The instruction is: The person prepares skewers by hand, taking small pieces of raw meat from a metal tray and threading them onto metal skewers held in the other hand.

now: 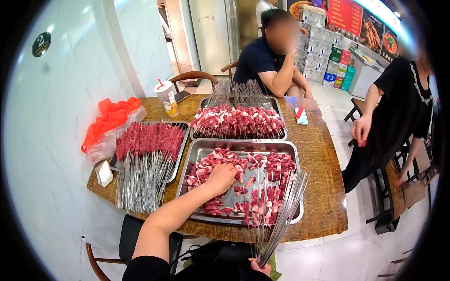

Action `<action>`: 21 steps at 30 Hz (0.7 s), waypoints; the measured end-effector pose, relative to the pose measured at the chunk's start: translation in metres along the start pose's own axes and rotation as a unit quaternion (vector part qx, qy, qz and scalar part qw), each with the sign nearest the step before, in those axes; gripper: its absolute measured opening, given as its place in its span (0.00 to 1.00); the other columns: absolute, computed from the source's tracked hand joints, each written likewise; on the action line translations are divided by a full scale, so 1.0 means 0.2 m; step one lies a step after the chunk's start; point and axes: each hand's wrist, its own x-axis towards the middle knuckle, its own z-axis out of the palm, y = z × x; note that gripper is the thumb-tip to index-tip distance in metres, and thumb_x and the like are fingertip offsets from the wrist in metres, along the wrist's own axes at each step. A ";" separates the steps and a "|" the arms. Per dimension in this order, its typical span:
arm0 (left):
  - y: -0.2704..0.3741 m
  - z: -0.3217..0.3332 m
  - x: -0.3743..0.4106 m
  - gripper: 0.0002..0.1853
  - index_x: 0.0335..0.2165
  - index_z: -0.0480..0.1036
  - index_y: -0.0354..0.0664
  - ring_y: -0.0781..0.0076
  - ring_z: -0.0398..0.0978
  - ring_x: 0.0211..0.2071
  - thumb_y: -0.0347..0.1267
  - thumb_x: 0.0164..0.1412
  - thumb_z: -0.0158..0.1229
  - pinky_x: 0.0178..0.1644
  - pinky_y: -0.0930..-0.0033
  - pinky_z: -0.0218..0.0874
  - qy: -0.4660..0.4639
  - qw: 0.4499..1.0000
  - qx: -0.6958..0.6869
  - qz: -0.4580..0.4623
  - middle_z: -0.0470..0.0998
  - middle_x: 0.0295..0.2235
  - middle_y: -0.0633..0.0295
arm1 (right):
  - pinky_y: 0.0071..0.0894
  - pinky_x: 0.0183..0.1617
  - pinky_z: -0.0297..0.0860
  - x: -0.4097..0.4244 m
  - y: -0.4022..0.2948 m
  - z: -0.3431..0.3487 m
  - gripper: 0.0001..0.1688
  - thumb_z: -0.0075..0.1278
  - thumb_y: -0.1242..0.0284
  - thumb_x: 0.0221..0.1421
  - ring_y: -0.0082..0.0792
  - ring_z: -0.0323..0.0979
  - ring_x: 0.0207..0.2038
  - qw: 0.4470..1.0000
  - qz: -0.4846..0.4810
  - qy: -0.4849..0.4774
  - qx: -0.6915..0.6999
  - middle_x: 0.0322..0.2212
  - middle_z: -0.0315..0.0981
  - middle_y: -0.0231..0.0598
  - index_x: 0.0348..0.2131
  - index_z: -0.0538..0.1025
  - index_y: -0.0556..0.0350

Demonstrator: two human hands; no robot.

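My left hand (222, 178) reaches over a deep metal tray (300, 210), its fingertips down among raw meat pieces (204, 167); whether they pinch a piece is hidden. Low in the view, my right hand (261, 268) grips a fanned bundle of thin metal skewers (281, 221) by their lower ends. Some of these skewers carry meat pieces (270, 207) towards their far ends, above the tray's right side; others are bare. Loaded meat skewers (149, 140) lie on a tray at the left, their bare ends towards me. Another tray beyond holds more loaded skewers (239, 121).
A drink cup (167, 98), a phone (181, 96), plastic bags (112, 119) and white tissue (104, 173) are on the wooden table (320, 175). A small card-like item (301, 116) lies right. One person (260, 63) sits opposite; another (393, 105) stands right. A chair (135, 235) is near me.
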 end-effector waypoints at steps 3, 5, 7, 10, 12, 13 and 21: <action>-0.03 0.07 0.02 0.06 0.23 0.67 0.38 0.61 0.65 0.26 0.28 0.40 0.49 0.29 0.66 0.56 -0.032 0.999 0.031 -0.018 0.66 0.21 0.59 | 0.25 0.31 0.58 0.00 0.02 0.00 0.10 0.46 0.70 0.43 0.24 0.61 0.25 1.000 -0.012 0.010 -0.002 0.22 0.66 0.30 0.28 0.72 0.54; -0.04 0.06 0.03 0.07 0.23 0.67 0.38 0.60 0.66 0.24 0.31 0.41 0.49 0.27 0.65 0.56 -0.041 0.998 -0.018 -0.053 0.68 0.20 0.58 | 0.25 0.31 0.58 0.01 0.03 0.00 0.10 0.46 0.70 0.43 0.24 0.61 0.25 1.000 -0.011 0.014 -0.007 0.22 0.66 0.31 0.28 0.72 0.55; -0.01 -0.01 0.06 0.09 0.23 0.66 0.37 0.59 0.67 0.22 0.32 0.43 0.49 0.26 0.65 0.57 -0.028 0.983 -0.136 -0.122 0.68 0.20 0.56 | 0.26 0.31 0.58 0.01 0.02 0.00 0.10 0.46 0.70 0.43 0.24 0.61 0.26 1.000 0.000 0.008 -0.003 0.22 0.66 0.31 0.29 0.72 0.55; 0.03 -0.13 0.06 0.13 0.23 0.66 0.34 0.69 0.69 0.22 0.35 0.51 0.43 0.25 0.72 0.59 -0.062 0.813 -0.492 -0.304 0.70 0.21 0.57 | 0.18 0.23 0.56 0.06 0.10 -0.01 0.09 0.46 0.74 0.42 0.19 0.60 0.18 0.999 -0.007 0.009 0.041 0.15 0.64 0.29 0.27 0.72 0.60; 0.06 -0.17 0.05 0.13 0.25 0.66 0.34 0.72 0.69 0.23 0.34 0.52 0.42 0.27 0.75 0.60 -0.046 0.671 -0.645 -0.361 0.71 0.23 0.58 | 0.15 0.18 0.54 0.07 0.14 -0.01 0.08 0.47 0.75 0.41 0.17 0.58 0.14 0.998 -0.013 0.013 0.056 0.12 0.62 0.28 0.26 0.72 0.63; 0.09 -0.20 0.05 0.12 0.25 0.66 0.34 0.73 0.70 0.25 0.33 0.52 0.42 0.29 0.75 0.61 -0.035 0.641 -0.676 -0.363 0.71 0.24 0.58 | 0.15 0.18 0.54 0.07 0.14 -0.02 0.08 0.47 0.75 0.41 0.17 0.58 0.14 0.998 -0.021 0.013 0.051 0.12 0.62 0.28 0.26 0.71 0.63; 0.24 -0.32 0.04 0.08 0.30 0.64 0.33 0.70 0.69 0.31 0.28 0.52 0.41 0.38 0.70 0.62 0.008 0.468 -0.830 -0.304 0.69 0.29 0.56 | 0.27 0.31 0.58 0.00 -0.02 -0.01 0.10 0.46 0.69 0.44 0.25 0.61 0.25 0.999 0.030 -0.012 0.016 0.23 0.66 0.32 0.29 0.72 0.53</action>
